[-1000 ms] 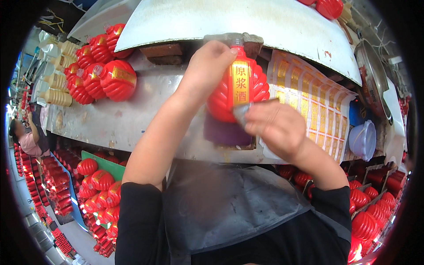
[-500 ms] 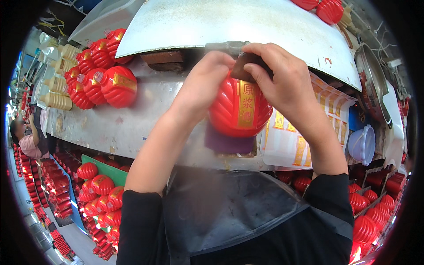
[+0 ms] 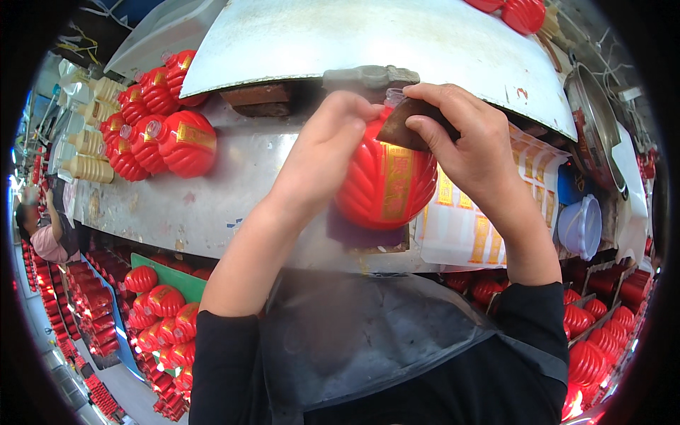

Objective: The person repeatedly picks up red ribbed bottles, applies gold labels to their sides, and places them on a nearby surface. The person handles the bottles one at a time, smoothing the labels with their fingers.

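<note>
A round, ribbed red plastic bottle (image 3: 361,188) with a clear neck lies in front of me, neck pointing away. Down its middle runs a gold-and-red label (image 3: 395,184). My left hand (image 3: 327,134) holds the bottle by its upper left side near the neck, fingers curled and partly hidden. Between thumb and fingers, my right hand (image 3: 474,131) grips a dark brown flat scraper (image 3: 409,126), its edge at the label's top end. Under the bottle lies a purple pad (image 3: 354,232).
Finished-looking red bottles (image 3: 185,145) stand in a group at the left. Label sheets (image 3: 464,237) lie right of the bottle. A white board (image 3: 397,35) rises at the back, and a pale purple bucket (image 3: 581,227) stands at the right. Below left, more red bottles (image 3: 165,301) fill a green-sided crate.
The bottle sits a little nearer to me and its clear neck now shows. My right hand and the scraper have shifted slightly right and nearer. My left hand keeps its hold.
</note>
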`<state>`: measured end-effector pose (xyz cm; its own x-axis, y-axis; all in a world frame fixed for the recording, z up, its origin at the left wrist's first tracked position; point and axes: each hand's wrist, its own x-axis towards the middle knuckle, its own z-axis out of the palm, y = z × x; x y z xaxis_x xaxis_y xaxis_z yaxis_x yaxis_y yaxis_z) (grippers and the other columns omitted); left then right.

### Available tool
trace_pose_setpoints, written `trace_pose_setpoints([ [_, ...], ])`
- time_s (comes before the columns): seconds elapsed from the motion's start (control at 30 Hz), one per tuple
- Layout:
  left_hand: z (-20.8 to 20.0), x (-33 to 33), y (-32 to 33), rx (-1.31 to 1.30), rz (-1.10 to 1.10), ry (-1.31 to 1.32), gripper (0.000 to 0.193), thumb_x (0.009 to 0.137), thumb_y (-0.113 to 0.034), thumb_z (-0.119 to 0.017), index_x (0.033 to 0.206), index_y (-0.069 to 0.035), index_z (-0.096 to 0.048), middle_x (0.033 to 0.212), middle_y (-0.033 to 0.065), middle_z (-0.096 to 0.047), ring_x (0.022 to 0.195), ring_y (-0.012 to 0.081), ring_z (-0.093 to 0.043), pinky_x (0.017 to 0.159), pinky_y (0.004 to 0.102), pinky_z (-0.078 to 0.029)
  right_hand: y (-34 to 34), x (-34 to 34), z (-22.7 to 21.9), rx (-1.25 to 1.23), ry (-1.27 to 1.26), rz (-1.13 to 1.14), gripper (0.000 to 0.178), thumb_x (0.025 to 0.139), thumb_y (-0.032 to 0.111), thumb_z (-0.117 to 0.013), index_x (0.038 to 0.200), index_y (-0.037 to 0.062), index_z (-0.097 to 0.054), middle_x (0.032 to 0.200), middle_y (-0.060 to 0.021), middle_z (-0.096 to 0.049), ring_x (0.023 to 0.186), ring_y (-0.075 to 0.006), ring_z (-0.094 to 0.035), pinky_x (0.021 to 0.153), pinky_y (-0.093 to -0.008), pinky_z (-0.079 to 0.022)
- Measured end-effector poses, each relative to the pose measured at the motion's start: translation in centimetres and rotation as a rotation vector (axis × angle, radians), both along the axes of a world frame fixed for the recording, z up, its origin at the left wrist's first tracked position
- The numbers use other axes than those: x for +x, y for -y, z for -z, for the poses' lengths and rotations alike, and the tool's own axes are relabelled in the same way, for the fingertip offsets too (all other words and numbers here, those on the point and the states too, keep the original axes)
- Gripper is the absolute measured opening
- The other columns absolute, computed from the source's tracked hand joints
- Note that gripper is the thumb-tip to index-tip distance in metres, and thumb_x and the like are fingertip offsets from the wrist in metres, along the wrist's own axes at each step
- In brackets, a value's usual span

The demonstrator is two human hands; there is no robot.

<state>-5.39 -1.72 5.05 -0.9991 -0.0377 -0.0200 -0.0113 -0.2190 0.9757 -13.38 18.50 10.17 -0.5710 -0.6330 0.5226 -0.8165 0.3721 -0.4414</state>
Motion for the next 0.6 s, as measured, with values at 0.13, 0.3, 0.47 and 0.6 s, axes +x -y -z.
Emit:
trace_pose_setpoints([
  [0.13, -0.4, 0.6, -0.1, -0.010, 0.004, -0.011, 0.016, 0.110, -0.006, -0.048, 0.123, -0.003, -0.057, 0.133, 0.0109, -0.063, 0.128, 0.0158, -0.056, 0.113, 0.0328, -0.043, -0.5, 0.4, 0.3, -0.015, -0.067, -0.031, 0.032, 0.087, -0.001, -0.077, 0.119, 0.0009, -0.071, 0.106, -0.0160, -0.075, 0.093, -0.0315, -0.075, 0.082, -0.0358, -0.060],
  [0.3, -0.8, 1.1, -0.3, -0.016, 0.008, -0.042, 0.017, 0.109, -0.005, -0.047, 0.124, -0.003, -0.056, 0.132, 0.0098, -0.063, 0.127, 0.0150, -0.056, 0.112, 0.0321, -0.043, -0.5, 0.5, 0.5, -0.059, -0.160, -0.059, 0.034, 0.086, 0.000, -0.078, 0.119, 0.0009, -0.071, 0.106, -0.0159, -0.075, 0.093, -0.0320, -0.074, 0.081, -0.0374, -0.060],
  [0.47, -1.7, 1.2, -1.0, -0.152, -0.003, -0.028, 0.026, 0.100, -0.007, -0.066, 0.123, -0.003, -0.055, 0.128, 0.0091, -0.065, 0.119, 0.0133, -0.059, 0.106, 0.0306, -0.047, -0.6, 0.0, 0.7, -0.091, -0.305, -0.084, 0.035, 0.084, -0.001, -0.080, 0.118, 0.0014, -0.072, 0.105, -0.0150, -0.076, 0.090, -0.0299, -0.075, 0.077, -0.0355, -0.061],
  [0.6, -1.8, 0.0, -1.4, -0.399, -0.077, 0.012, 0.038, 0.091, -0.007, -0.079, 0.119, -0.003, -0.054, 0.120, 0.0082, -0.067, 0.110, 0.0123, -0.062, 0.098, 0.0286, -0.051, -1.4, -0.7, 1.9, -0.201, -0.204, -0.096, 0.037, 0.079, -0.003, -0.084, 0.114, 0.0022, -0.074, 0.100, -0.0121, -0.078, 0.086, -0.0270, -0.077, 0.075, -0.0320, -0.061],
])
